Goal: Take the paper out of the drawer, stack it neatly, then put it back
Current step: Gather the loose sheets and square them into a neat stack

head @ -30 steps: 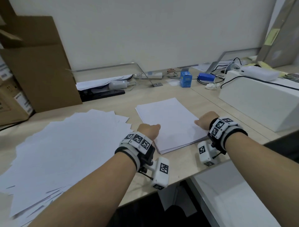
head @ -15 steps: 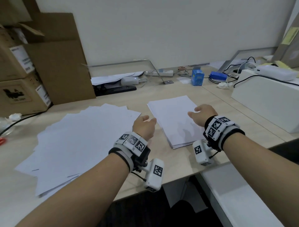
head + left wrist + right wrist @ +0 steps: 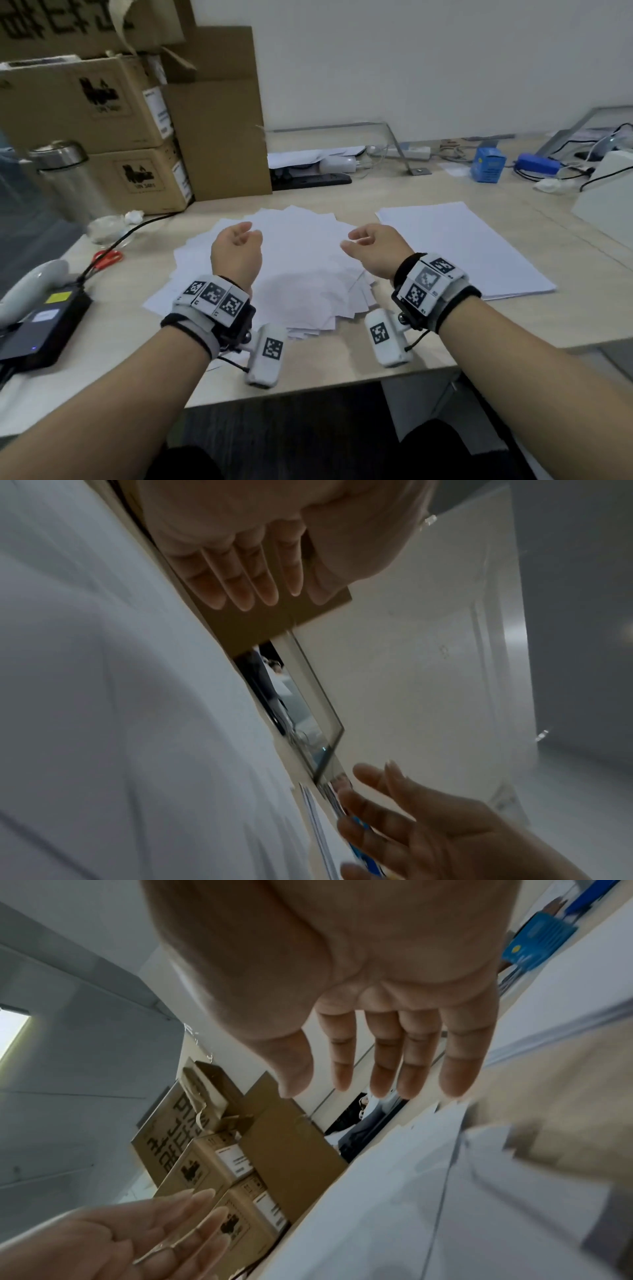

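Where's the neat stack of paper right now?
In the head view the neat stack lies flat on the desk at right, beyond the right hand, next to the fanned-out loose sheets.

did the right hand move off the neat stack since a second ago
Yes. The right hand has left the neat stack and moved to the person's left; it hovers open over the messy sheets, facing the left hand.

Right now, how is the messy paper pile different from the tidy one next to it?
The messy pile is fanned out with corners poking every way; the tidy stack has its edges lined up. The messy pile lies under the left hand and right hand, both empty; the tidy stack lies to the right of them. Both are plain white sheets lying flat on the desk.
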